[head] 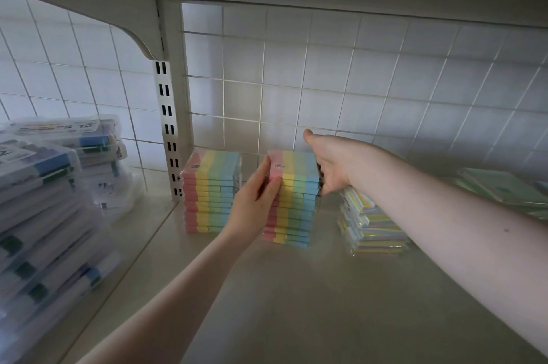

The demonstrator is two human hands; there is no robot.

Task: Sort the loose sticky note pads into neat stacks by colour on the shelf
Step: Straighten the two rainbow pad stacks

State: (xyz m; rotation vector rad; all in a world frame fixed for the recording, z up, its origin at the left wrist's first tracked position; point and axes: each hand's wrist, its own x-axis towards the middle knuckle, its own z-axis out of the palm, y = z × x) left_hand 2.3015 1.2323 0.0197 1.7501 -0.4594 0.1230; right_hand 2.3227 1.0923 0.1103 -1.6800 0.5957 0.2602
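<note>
The left hand (261, 188) lies flat against the pink side of the middle stack (292, 200), fingers straight and together, and the right hand (329, 165) cups the blue side from behind, thumb raised, its fingers mostly hidden by the pads; whether they curl round the edge cannot be told. Between them the two hands squeeze the upper pads, apparently squaring the pile. This stack stands on the shelf (296, 289), near a matching left stack (211, 194) that sits beside the upright (167, 126). To the right a lower, skewed pile (373, 227) of shiny-wrapped pads looks still unsorted, and green pads (501, 185) lie well off at the edge. Boxed sets (44, 191) fill the next bay. The risk, as I judge it: the wrappers look slick, so uneven pressure or lifting only the top portion could make pads slide out and topple the column.
</note>
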